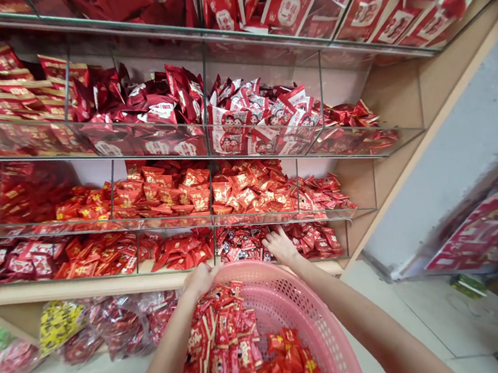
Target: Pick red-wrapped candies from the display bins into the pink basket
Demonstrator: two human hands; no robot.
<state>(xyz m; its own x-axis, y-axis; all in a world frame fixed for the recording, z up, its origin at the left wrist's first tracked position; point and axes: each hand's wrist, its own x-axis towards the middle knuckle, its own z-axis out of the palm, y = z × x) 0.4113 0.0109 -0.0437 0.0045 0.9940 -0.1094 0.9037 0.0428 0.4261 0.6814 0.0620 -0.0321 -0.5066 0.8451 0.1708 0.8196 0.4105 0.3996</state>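
My left hand (pixel 201 279) is closed on the far rim of a pink perforated plastic basket (pixel 321 308). The basket holds many small red packets (pixel 226 349) with pale edges and, at the near right, shiny red packets with gold print (pixel 292 359). Over the basket my right hand (pixel 280 247) reaches into the lowest shelf. Its fingers are apart and bent down at a bin of small dark-red and white packets (pixel 242 245); the fingertips are partly hidden and nothing shows held in them. Red packets (pixel 317 240) lie just to its right.
A wooden rack with clear dividers (pixel 384 103) rises in tiers, its bins full of red packets (pixel 163 191). Clear lips edge each shelf. Plastic bags of goods (pixel 116 324) lie beneath it. At right are a grey wall (pixel 450 125) and red printed items (pixel 472 231).
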